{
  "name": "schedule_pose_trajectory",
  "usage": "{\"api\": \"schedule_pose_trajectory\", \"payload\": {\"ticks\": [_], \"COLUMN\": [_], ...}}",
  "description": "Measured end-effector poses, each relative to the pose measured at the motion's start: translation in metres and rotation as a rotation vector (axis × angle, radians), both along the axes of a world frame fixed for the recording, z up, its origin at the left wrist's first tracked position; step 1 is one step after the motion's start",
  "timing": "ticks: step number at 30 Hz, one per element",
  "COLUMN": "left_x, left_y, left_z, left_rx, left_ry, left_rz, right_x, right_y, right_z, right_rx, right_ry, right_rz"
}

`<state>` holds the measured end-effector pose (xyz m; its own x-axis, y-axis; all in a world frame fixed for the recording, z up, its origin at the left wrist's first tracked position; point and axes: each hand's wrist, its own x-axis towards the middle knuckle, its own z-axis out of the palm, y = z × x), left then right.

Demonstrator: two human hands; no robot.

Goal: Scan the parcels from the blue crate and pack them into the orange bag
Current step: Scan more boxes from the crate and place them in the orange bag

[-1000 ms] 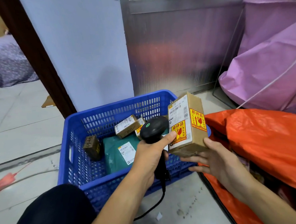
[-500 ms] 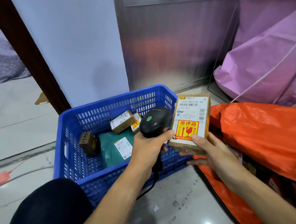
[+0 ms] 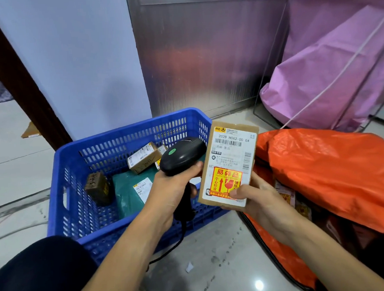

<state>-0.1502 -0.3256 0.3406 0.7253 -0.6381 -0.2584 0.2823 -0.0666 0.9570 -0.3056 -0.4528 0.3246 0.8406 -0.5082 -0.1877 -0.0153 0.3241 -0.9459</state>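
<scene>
The parcel in hand, a flat cardboard box (image 3: 228, 156) with a white shipping label and a red-and-yellow fragile sticker, is held upright in the air between the blue crate (image 3: 123, 136) and the orange bag (image 3: 334, 170), label facing the camera. The right hand (image 3: 257, 199) grips it from below and behind, thumb pressed on the sticker's lower edge. The left hand (image 3: 173, 189) is wrapped round the handle of a black barcode scanner (image 3: 182, 155), whose head sits just beside the box's left edge and covers part of the crate's inside. In the crate a green mailer bag (image 3: 131, 191) with a white label lies flat on the bottom, a dark brown box (image 3: 98, 188) stands at its left, and a tan carton (image 3: 143, 157) leans at the back wall. A further small parcel (image 3: 162, 150) beside the carton is mostly hidden by the scanner. The orange bag lies on the tiled floor just right of the crate, its mouth open toward the person. Labelled parcels (image 3: 288, 195) show dimly inside under a fold of fabric. The scanner's cable (image 3: 170, 248) drops across the crate's front to the floor, near a paper scrap (image 3: 189, 267). A dark-clad knee (image 3: 37, 278) covers the crate's near corner. Behind stand a metal panel (image 3: 203, 54) and a purple bag (image 3: 340, 80).
</scene>
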Motion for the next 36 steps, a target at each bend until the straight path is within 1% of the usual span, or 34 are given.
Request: {"api": "schedule_pose_trajectory", "payload": {"ticks": [9,13,15,18,22,26,31,36], "left_x": [-0.001,-0.001,0.0,0.003,0.003,-0.002,-0.007,-0.012], "left_y": [-0.002,-0.003,-0.002,0.0,0.003,0.002,0.0,-0.002], "left_z": [-0.003,-0.005,-0.006,-0.005,-0.006,-0.004,-0.001,-0.001], "left_rx": [-0.028,0.013,0.035,0.041,0.045,-0.006,-0.051,-0.055], "left_ry": [0.002,-0.015,-0.037,-0.075,-0.116,-0.067,-0.051,-0.067], "left_rz": [-0.006,0.018,0.029,0.016,-0.051,-0.073,-0.1,-0.134], "right_x": [-0.001,0.001,0.003,0.004,0.002,0.0,-0.002,-0.004], "right_y": [0.003,0.002,-0.002,-0.015,-0.036,-0.047,-0.051,-0.052], "right_z": [0.006,0.007,0.004,-0.002,-0.01,-0.011,-0.014,-0.016], "right_rx": [-0.003,-0.087,-0.138,-0.195,-0.197,-0.201,-0.222,-0.23], "right_ry": [0.061,0.098,0.115,0.157,0.209,0.207,0.226,0.228], "right_rz": [-0.04,-0.066,-0.11,-0.232,-0.345,-0.458,-0.486,-0.499]}}
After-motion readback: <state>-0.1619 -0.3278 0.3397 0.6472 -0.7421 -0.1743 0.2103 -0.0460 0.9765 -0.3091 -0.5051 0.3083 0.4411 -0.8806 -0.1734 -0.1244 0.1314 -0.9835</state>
